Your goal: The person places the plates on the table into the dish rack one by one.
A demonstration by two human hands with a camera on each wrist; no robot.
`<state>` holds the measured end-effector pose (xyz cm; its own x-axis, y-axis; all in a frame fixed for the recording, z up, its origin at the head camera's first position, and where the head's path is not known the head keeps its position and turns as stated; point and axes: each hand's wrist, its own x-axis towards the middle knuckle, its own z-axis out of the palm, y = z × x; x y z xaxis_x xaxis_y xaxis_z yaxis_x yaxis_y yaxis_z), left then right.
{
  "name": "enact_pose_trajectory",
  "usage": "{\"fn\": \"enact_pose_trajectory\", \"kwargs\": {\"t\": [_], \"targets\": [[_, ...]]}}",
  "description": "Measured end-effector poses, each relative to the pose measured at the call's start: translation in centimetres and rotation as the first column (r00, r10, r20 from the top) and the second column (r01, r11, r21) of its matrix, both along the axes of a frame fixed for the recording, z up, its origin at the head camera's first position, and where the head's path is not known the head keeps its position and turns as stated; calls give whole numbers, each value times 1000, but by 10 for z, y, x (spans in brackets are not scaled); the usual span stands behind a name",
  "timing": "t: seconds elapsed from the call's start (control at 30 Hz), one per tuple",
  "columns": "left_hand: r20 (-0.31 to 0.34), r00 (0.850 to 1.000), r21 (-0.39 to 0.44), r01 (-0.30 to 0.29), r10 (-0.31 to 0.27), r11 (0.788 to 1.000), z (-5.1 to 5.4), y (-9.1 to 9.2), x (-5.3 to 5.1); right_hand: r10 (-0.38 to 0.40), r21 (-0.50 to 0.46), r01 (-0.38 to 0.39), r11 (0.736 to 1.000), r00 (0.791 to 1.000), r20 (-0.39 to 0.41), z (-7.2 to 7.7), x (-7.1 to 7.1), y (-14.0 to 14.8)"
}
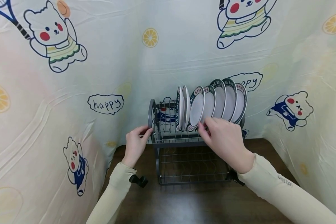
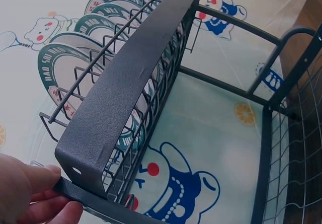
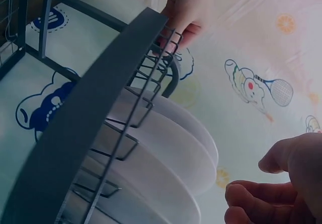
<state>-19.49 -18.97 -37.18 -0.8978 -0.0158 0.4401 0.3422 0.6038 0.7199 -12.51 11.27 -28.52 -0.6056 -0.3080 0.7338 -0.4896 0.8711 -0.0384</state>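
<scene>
A dark metal two-tier dish rack [image 1: 182, 144] holds several white plates [image 1: 196, 107] with green patterned rims, standing on edge in its upper tier. My left hand [image 1: 135, 144] grips the frame at the rack's left end; in the left wrist view its thumb and fingers [image 2: 43, 176] pinch the dark bar. My right hand [image 1: 225, 140] is in front of the plates on the right half. In the right wrist view, the right hand [image 3: 287, 183] is apart from the plates [image 3: 166, 153], its fingers loosely bent and nothing between them and the thumb.
The rack stands on a dark brown wooden table [image 1: 184, 202]. Its lower tier [image 1: 193, 165] is a wire shelf beneath the plates. A pale cloth [image 1: 168, 62] printed with bears and orange slices hangs behind and along both sides.
</scene>
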Motion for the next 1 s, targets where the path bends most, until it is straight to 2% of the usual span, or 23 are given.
{"fn": "enact_pose_trajectory", "kwargs": {"t": [0.3, 0.8, 1.0], "targets": [[9, 1000, 5, 1, -1, 1000, 0, -1, 1, -44, 1, 44, 999, 999, 16, -25, 17, 16], [24, 1000, 13, -4, 3, 1000, 1, -4, 3, -20, -1, 20, 1000, 998, 64, -78, 34, 34], [25, 1000, 17, -9, 8, 1000, 1, -4, 4, -2, -39, 5, 999, 997, 76, -102, 41, 40]]}}
